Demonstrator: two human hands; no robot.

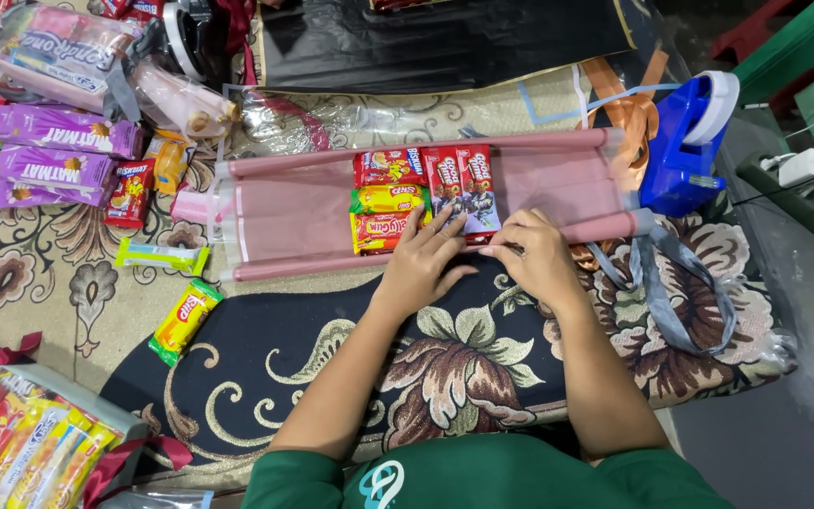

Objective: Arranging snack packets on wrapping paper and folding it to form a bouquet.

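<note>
Snack packets (423, 196): red, yellow and orange packs laid in a tight block at the middle of the pink wrap sheet (294, 219); one dark-printed red packet at the block's right side
Wrap sheet: spread flat on the patterned carpet (49, 283), long edges rolled; ends unclosed
Left hand (423, 264): flat, fingers spread, pressing the near edge of the block; grasps nothing
Right hand (539, 250): fingers curled at the sheet's near rolled edge, beside the block; pinch or mere touch, cannot tell
Progress: judged early; block arranged, sheet not yet folded over, no tape or ribbon applied
Surroundings: blue tape dispenser (685, 146) right; orange ribbon (628, 108) beyond; loose yellow packet (184, 320) and purple packs (58, 151) left
</note>
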